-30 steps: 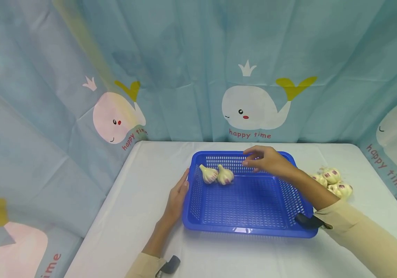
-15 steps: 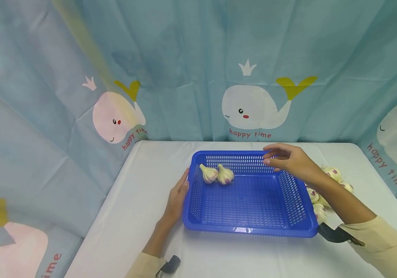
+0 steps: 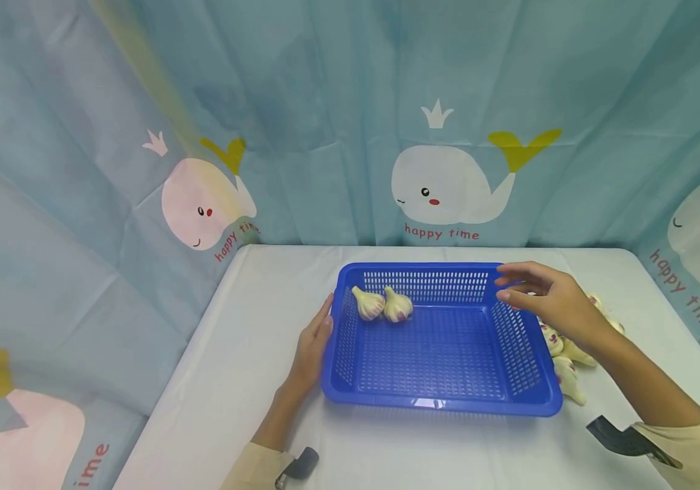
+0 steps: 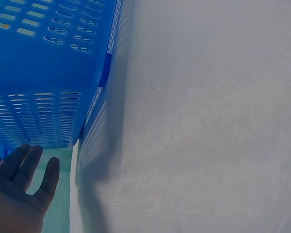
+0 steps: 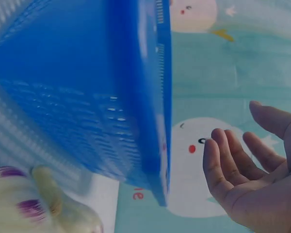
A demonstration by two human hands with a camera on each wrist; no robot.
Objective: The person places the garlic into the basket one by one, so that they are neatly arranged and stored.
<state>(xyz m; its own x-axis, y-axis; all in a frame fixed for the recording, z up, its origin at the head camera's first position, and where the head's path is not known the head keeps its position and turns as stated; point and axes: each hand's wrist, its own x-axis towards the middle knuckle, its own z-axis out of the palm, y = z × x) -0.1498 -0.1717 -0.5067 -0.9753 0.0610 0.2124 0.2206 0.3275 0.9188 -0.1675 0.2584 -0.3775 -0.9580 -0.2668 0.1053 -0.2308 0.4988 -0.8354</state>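
A blue plastic basket [image 3: 442, 406] with slotted walls stands on the white table. Two garlic bulbs, one on the left [image 3: 367, 304] and one beside it [image 3: 398, 305], lie in its back left corner. My left hand [image 3: 311, 348] rests against the basket's left side; the left wrist view shows its fingers [image 4: 26, 170] extended at the wall. Over the back right corner hovers my right hand [image 3: 552, 299], fingers loosely bent and nothing between them, as the right wrist view confirms. Below it, right of the basket, several more garlic bulbs [image 3: 566, 380] lie heaped, partly hidden by the forearm.
Behind the table [image 3: 246, 299] hangs a blue-green curtain [image 3: 325, 190] printed with whales, and it continues down both sides. Each wrist carries a dark strap, with one on the left [image 3: 302, 464] and one on the right [image 3: 616, 435].
My right hand has moved right, from above the middle of the basket to its back right corner, uncovering more of the garlic heap. The left hand and the basket stay put.
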